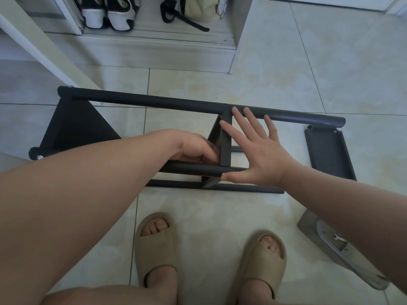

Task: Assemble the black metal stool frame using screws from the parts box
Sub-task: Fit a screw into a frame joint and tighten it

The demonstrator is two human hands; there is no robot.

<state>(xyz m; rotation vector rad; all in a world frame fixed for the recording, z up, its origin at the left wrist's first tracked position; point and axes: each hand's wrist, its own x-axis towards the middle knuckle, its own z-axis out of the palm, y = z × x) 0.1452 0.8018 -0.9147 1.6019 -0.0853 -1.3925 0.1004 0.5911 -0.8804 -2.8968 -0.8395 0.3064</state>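
Head view, looking down. The black stool frame (154, 102) lies on its side on the tiled floor (286, 73), its long tubes running left to right, just ahead of two tan slippers (156, 245).

- **Frame:** a triangular plate (81, 126) closes the left end, where a silver screw (39, 158) shows at the near corner. A flat brace (225, 148) joins the far tube to the near one about midway along.
- **Left hand** (196, 148)**:** we see it reach in between the tubes from the left, fingers curled against the brace. The fingertips are blurred and partly hidden by the brace, so we cannot tell whether they pinch anything.
- **Right hand** (259, 153)**:** spread wide with straight fingers, to the right of the brace. The fingertips lie over the far tube, and the thumb tip presses at the foot of the brace on the near tube.
- **Loose parts:** a black panel (328, 150) with raised edges lies on the floor beside the frame's right end. Nearer us, the parts box (326, 234) rests on the floor, partly covered by the right forearm, with a small spanner (338, 237) in it.
- **Background:** a low shelf holds black-and-white shoes (108, 16) and a pale bag (198, 7).
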